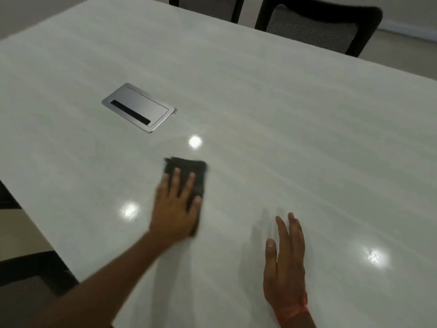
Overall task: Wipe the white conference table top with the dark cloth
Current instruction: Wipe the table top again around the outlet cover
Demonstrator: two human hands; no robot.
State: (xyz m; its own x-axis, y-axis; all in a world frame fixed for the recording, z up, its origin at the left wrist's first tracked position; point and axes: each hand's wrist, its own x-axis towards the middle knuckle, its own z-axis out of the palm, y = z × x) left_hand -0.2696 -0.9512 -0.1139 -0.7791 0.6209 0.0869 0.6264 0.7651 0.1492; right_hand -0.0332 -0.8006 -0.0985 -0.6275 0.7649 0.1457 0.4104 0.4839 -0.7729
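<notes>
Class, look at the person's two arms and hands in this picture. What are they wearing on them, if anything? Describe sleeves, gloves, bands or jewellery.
Both forearms are bare as far as the frame shows: no sleeves and no gloves. The left hand shows no ring or band. The right hand has a reddish-orange thread or band wrapped round its wrist. No watch shows on either arm.

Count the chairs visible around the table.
3 at least: one chair at the far edge, top right; a second chair left of it, mostly cropped by the frame; a third chair at the near left corner. Others may sit out of view.
</notes>
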